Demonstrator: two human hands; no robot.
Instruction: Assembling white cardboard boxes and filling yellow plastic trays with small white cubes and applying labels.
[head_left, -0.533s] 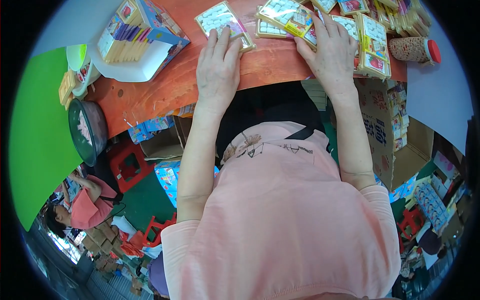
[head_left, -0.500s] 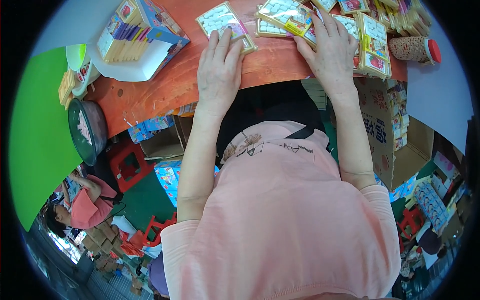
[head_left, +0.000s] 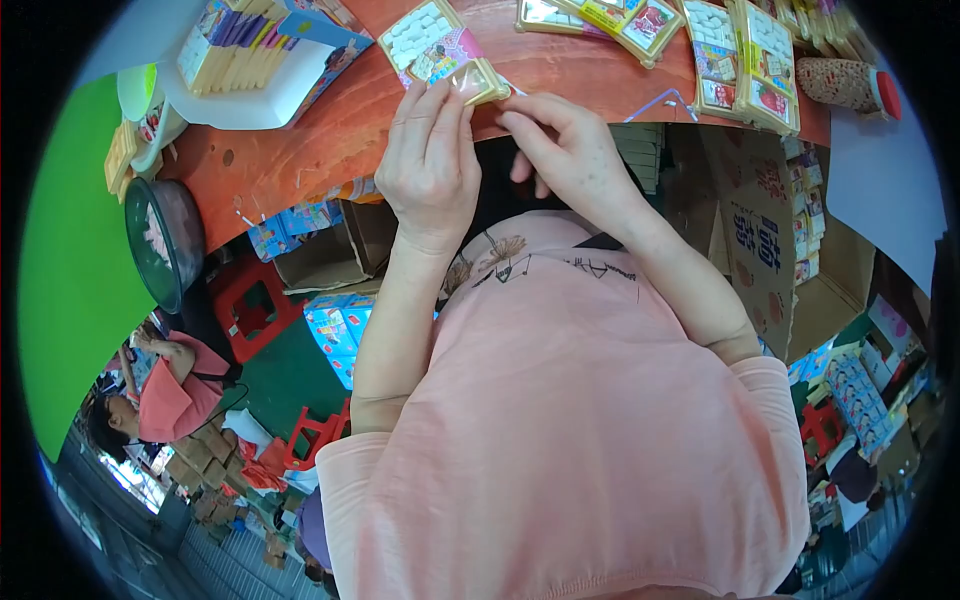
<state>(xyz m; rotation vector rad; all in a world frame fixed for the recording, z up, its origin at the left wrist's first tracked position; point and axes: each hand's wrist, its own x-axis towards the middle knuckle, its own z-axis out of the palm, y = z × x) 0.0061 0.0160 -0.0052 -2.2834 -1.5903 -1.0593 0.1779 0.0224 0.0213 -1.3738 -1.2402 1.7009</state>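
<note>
The left hand (head_left: 428, 165) has a pinching grip on the near corner of a flat blister pack (head_left: 443, 52) at the edge of the orange table (head_left: 300, 150), steadying it; the right hand (head_left: 565, 150) has fingertips closed narrowly at the same corner. More packs (head_left: 745, 60) crowd the far side.

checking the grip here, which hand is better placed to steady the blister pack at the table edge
Left, probably. The left hand already has fingertips on the near end of the blister pack. The right hand is beside it, pinching at its corner.
</note>
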